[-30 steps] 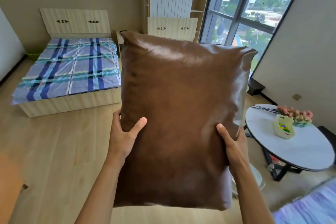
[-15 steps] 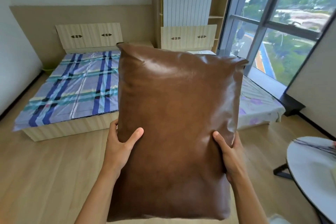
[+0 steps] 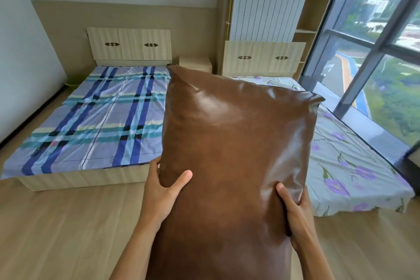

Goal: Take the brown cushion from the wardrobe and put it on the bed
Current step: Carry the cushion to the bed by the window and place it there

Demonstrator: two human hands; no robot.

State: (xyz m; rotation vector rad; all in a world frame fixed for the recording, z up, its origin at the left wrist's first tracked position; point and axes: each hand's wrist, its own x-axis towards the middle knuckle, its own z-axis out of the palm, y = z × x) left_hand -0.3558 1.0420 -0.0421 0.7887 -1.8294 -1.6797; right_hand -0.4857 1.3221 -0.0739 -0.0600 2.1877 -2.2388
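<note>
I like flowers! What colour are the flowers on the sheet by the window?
Purple, on the pale floral bedsheet, clearest in the head view.

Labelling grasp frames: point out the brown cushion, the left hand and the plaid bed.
brown cushion [image 3: 236,154], head view, middle of its glossy front face.
left hand [image 3: 162,191], head view, back of the hand at the cushion's left edge.
plaid bed [image 3: 95,125], head view, bare middle of the sheet.

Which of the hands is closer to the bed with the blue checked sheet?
Left. The left hand grips the brown cushion just before the checked bed; the right hand holds its far side.
</note>
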